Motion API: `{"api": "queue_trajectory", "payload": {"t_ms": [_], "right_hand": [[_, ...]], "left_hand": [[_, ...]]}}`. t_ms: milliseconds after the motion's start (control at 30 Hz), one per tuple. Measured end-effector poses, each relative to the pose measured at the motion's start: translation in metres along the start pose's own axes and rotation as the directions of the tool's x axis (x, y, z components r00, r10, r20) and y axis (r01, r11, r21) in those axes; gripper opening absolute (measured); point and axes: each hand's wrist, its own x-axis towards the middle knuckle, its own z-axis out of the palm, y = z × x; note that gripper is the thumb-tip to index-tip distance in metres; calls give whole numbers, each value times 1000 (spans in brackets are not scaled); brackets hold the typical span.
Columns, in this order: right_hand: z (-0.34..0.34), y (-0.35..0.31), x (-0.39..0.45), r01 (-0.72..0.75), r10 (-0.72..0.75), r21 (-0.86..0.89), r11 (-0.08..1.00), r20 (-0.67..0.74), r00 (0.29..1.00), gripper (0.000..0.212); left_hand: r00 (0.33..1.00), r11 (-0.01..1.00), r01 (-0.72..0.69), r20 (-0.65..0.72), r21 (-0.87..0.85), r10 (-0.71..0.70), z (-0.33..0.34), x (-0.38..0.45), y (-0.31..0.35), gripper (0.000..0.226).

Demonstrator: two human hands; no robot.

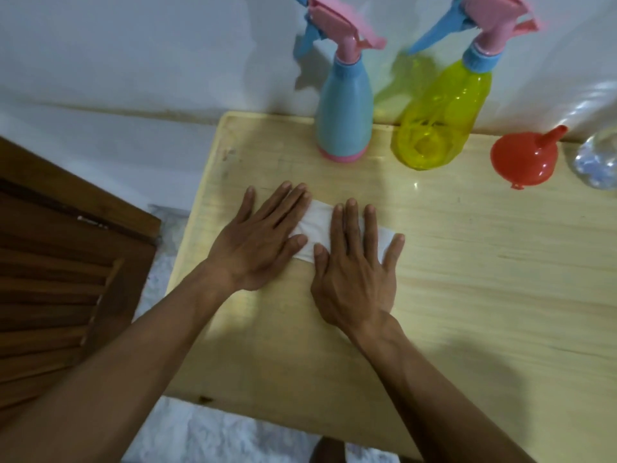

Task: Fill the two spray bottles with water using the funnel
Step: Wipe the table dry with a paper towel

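Both hands lie flat, palms down, fingers straight and spread, on a white folded cloth or tissue (315, 230) at the middle of the wooden counter (467, 279). The left hand (260, 242) covers the cloth's 9 o'clock end; the right hand (357, 262) presses its 3 o'clock end. Neither grip is curled round anything: each is open and simply pressing the sheet down. Only a strip of white shows between and around the fingers, so the cloth's full outline is hidden.

At 12 o'clock from the hands, against the pale wall (133, 55), stand the 2 spray bottles. The blue bottle (345, 108) is opaque, with a pink base and a pink and blue trigger head; its contents cannot be seen. Just beside it, toward 1 o'clock, the yellow bottle (440, 115) is see-through, with its dip tube visible inside; whether it holds water is hard to tell. Both trigger heads are blurred and cut off by the top edge.

At 2 o'clock the red funnel (521, 158) rests mouth down on the counter, spout pointing up and away. Next to it, at the right edge, a clear glassy object (597, 158) is cut off and too blurred to name.

At 9 o'clock, off the counter, stands brown slatted woodwork (50, 279).
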Motion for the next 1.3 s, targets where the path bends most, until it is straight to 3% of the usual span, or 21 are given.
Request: {"api": "queue_trajectory", "payload": {"t_ms": [133,267,600,1000,1300], "right_hand": [[-1,-5,1,113,-115,24,993,96,989,66],[-3,-5,-1,222,-221,-1,975,94,971,66],[-13,32,-3,519,-499,-107,848,168,850,64],[-37,91,-3,663,-611,-110,740,300,732,64],[-61,150,-14,677,-625,-126,725,290,724,64]], "left_hand": [[995,995,99,-23,-22,-99,9,-23,-2,67],[975,973,214,-49,-82,-218,17,-45,10,68],[862,851,477,-70,-220,-502,36,-81,79,66],[698,685,661,-85,-306,-711,50,-71,177,66],[687,679,673,-93,-294,-721,51,-49,240,66]]}}
